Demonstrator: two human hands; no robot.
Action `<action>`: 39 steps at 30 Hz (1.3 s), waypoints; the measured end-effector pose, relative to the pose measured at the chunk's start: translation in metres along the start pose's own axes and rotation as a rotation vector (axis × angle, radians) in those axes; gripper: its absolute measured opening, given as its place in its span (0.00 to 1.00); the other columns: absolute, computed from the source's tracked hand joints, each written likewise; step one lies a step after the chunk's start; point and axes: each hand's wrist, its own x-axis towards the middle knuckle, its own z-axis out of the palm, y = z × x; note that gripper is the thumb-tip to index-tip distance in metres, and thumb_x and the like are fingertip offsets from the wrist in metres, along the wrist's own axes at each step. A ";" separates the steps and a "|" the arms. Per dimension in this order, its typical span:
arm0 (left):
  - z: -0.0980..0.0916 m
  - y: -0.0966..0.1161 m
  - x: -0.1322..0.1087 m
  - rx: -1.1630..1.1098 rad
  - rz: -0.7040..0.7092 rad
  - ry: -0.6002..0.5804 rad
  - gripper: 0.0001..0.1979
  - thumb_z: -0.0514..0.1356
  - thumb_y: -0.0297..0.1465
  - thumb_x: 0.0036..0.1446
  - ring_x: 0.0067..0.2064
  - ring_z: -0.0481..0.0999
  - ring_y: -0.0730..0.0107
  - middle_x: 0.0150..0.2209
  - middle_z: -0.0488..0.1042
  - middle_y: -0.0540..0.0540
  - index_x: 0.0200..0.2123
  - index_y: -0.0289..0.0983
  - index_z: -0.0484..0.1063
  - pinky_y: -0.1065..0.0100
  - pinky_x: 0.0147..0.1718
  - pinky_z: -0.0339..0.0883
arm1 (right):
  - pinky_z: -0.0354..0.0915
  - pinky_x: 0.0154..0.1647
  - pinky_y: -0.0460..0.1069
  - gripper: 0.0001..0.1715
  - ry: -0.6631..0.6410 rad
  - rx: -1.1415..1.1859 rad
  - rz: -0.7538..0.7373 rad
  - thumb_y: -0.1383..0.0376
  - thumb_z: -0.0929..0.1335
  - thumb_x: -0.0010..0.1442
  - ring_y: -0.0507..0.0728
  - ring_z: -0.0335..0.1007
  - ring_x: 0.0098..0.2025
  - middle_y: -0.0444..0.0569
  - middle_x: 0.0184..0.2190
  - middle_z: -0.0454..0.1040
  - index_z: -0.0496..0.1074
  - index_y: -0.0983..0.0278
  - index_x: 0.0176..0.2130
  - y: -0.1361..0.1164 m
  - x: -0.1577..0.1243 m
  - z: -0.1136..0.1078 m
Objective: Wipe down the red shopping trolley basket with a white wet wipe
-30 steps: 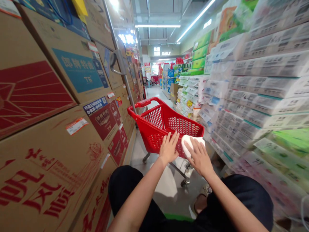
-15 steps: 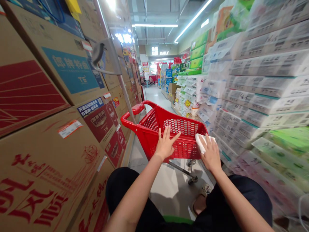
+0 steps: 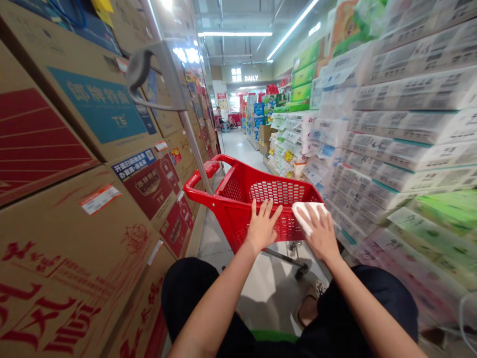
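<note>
A red plastic shopping cart (image 3: 233, 216) with lattice walls stands sideways in front of my knees. On its near side, at the upper rim, my left hand (image 3: 263, 226) rests with fingers spread and nothing in it. My right hand (image 3: 321, 232) presses a white cloth (image 3: 302, 216) against the rim at the cart's right end. Part of the cloth is covered by my fingers. Inside the basket I see only its red walls; the near bottom is hidden.
Stacked cartons (image 3: 89, 99) form a wall on the left, with a metal pole and its grey handle (image 3: 139, 72) standing before them. Piled tissue packs (image 3: 402, 134) line the right. Beyond the cart the aisle floor (image 3: 238, 144) runs back, where a person sits far off.
My right hand and the cloth have slid left along the rim. My left hand has shifted slightly right, its fingers now lower on the cart's near side. The view has turned a little.
</note>
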 end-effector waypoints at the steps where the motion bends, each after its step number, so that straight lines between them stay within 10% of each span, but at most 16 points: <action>1: 0.000 0.001 0.000 -0.003 -0.003 -0.003 0.43 0.62 0.38 0.56 0.73 0.49 0.44 0.73 0.50 0.34 0.72 0.39 0.50 0.35 0.69 0.23 | 0.46 0.70 0.74 0.43 0.025 0.011 0.086 0.63 0.62 0.67 0.72 0.37 0.75 0.40 0.76 0.38 0.42 0.47 0.74 0.015 -0.005 0.002; 5: 0.001 0.006 0.005 -0.012 -0.004 -0.005 0.43 0.64 0.39 0.54 0.73 0.48 0.44 0.73 0.50 0.34 0.71 0.39 0.53 0.35 0.69 0.21 | 0.50 0.68 0.75 0.38 0.094 0.080 0.250 0.56 0.59 0.71 0.74 0.37 0.75 0.44 0.76 0.37 0.42 0.49 0.74 0.013 -0.004 0.012; 11: 0.001 0.007 0.007 -0.010 -0.004 0.003 0.43 0.63 0.38 0.55 0.73 0.49 0.44 0.73 0.50 0.34 0.71 0.37 0.52 0.35 0.69 0.22 | 0.44 0.73 0.70 0.39 0.047 0.119 0.009 0.58 0.58 0.72 0.68 0.31 0.76 0.45 0.76 0.37 0.38 0.53 0.75 -0.058 0.020 0.008; 15: 0.000 0.001 0.002 -0.009 -0.002 -0.008 0.43 0.64 0.38 0.54 0.72 0.49 0.44 0.73 0.48 0.36 0.71 0.39 0.53 0.35 0.69 0.22 | 0.46 0.73 0.67 0.37 -0.007 0.097 -0.076 0.60 0.59 0.71 0.66 0.37 0.76 0.42 0.76 0.41 0.45 0.50 0.74 -0.013 0.011 0.003; 19: 0.002 0.001 0.002 -0.013 -0.006 0.005 0.43 0.64 0.39 0.54 0.73 0.48 0.44 0.74 0.46 0.35 0.71 0.40 0.54 0.35 0.69 0.22 | 0.51 0.71 0.67 0.35 0.067 0.132 0.206 0.56 0.57 0.72 0.67 0.42 0.74 0.46 0.76 0.43 0.46 0.53 0.74 0.026 0.001 0.008; 22: 0.004 0.004 0.004 -0.011 -0.006 0.012 0.45 0.65 0.40 0.53 0.74 0.44 0.43 0.74 0.44 0.33 0.71 0.39 0.53 0.34 0.69 0.23 | 0.48 0.72 0.70 0.36 0.084 0.117 0.284 0.55 0.57 0.72 0.70 0.33 0.76 0.46 0.76 0.37 0.45 0.54 0.74 -0.003 0.005 0.012; 27: 0.007 0.003 0.000 0.013 -0.007 0.004 0.48 0.65 0.39 0.53 0.75 0.37 0.44 0.75 0.39 0.35 0.72 0.38 0.48 0.35 0.69 0.24 | 0.44 0.73 0.67 0.38 -0.001 0.105 0.013 0.58 0.58 0.72 0.66 0.28 0.77 0.45 0.77 0.32 0.40 0.53 0.75 -0.061 0.019 0.004; 34: 0.008 0.000 -0.005 -0.001 -0.013 0.003 0.48 0.64 0.39 0.53 0.75 0.36 0.44 0.75 0.38 0.35 0.73 0.38 0.47 0.36 0.70 0.25 | 0.51 0.71 0.68 0.37 0.028 0.113 0.101 0.59 0.58 0.72 0.68 0.42 0.75 0.48 0.76 0.43 0.43 0.51 0.74 0.021 0.004 0.004; 39: 0.009 0.006 -0.002 -0.049 -0.018 0.017 0.48 0.64 0.38 0.53 0.75 0.36 0.44 0.75 0.39 0.34 0.73 0.37 0.48 0.35 0.69 0.24 | 0.48 0.70 0.75 0.39 0.111 0.117 0.157 0.57 0.58 0.71 0.73 0.32 0.76 0.48 0.76 0.35 0.39 0.52 0.75 -0.019 0.010 0.011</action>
